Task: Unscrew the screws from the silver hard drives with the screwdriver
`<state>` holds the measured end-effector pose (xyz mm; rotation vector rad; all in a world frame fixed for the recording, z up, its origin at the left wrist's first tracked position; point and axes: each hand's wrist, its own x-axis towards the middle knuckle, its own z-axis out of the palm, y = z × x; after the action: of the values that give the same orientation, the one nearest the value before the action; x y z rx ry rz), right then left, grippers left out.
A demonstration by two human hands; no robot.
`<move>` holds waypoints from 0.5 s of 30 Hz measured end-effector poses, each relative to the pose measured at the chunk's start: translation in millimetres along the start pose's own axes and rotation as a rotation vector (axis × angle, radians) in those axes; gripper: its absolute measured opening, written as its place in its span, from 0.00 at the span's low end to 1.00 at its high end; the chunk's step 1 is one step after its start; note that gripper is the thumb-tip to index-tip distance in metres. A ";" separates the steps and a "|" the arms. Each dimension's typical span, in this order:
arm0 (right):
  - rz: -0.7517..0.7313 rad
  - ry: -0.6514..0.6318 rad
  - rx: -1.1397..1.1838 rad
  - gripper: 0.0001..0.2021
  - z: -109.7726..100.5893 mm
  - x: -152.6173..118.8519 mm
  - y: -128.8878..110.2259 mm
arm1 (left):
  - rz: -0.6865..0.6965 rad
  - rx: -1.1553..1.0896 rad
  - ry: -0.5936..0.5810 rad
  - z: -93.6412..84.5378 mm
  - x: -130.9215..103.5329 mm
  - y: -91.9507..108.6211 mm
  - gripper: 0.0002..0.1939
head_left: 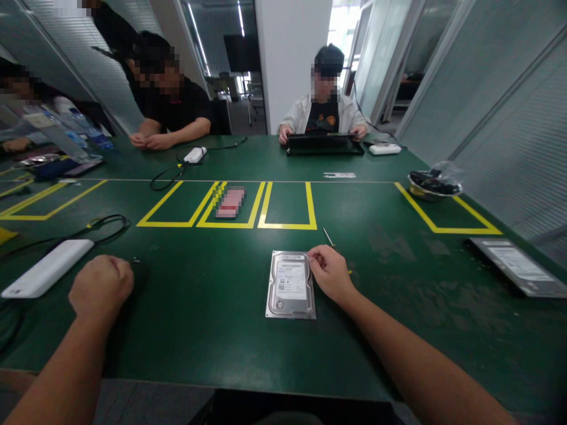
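A silver hard drive (291, 283) with a white label lies flat on the green table in front of me. At its upper right corner, my right hand (331, 271) has thumb and forefinger pinched together; whatever is between the fingertips is too small to make out. A thin metal shaft (328, 237), like a screwdriver's, pokes out beyond that hand, the rest mostly hidden by it. My left hand (101, 284) is closed in a fist on the left, beside a white oblong box (48, 268) with a black cable; the inside of the fist is hidden.
Another hard drive (522, 267) lies at the right. Behind it stands a bowl (434, 183) of dark items. Yellow tape outlines (287, 226) mark the table, one around a pink, blurred object (230, 202). Opposite, a person holds a black panel (325, 145); other people sit at the left.
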<state>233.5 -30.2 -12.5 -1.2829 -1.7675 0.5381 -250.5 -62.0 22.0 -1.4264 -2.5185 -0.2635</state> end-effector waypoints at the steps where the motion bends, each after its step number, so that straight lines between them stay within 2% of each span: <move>1: -0.001 0.000 0.002 0.06 -0.1 0.0 0.1 | -0.003 0.053 0.034 -2.1 -0.6 4.6 0.20; 4: -0.004 -0.003 0.004 0.06 -0.6 0.0 0.5 | 0.087 0.077 0.149 -12.6 -2.7 27.3 0.18; 7: -0.005 -0.004 0.008 0.06 -1.3 -0.2 0.5 | 0.203 -0.004 0.223 -28.3 -9.4 61.6 0.14; 11: -0.007 -0.005 0.012 0.06 -2.0 -0.5 -0.7 | 0.363 -0.153 0.178 -46.6 -28.8 114.2 0.13; 15: -0.007 -0.006 0.017 0.06 -1.8 -0.4 -1.3 | 0.601 -0.355 0.135 -55.3 -55.0 163.0 0.13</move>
<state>234.3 -31.3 -10.8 -1.2643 -1.7684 0.5520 -76.6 -38.9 65.5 -2.1310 -1.8821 -0.6814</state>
